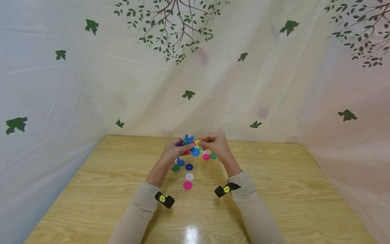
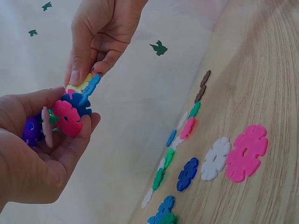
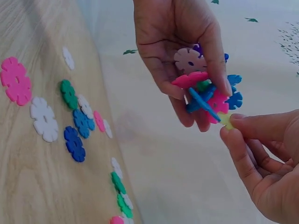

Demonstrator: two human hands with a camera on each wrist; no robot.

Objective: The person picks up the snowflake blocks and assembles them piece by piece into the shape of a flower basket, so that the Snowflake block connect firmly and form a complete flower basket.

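Note:
My left hand (image 1: 173, 153) grips a cluster of flower-shaped plastic interlocking discs (image 2: 67, 117), held up above the far part of the table. Pink, blue, purple, green and pale pink pieces are joined at different angles in it. Between thumb and forefinger, my right hand (image 1: 217, 145) pinches a yellow disc (image 3: 226, 120) at the cluster's edge, close against a pink and a blue piece. In the left wrist view, fingers cover part of that yellow disc. The left palm and fingers hide some of the cluster's underside.
Loose discs lie on the wooden table (image 1: 274, 189): a pink disc (image 2: 246, 153), a white disc (image 2: 216, 158) and a dark blue disc (image 2: 187, 174) in a row. Several more lie farther back, near the far edge. A printed cloth (image 1: 213, 84) hangs behind the table.

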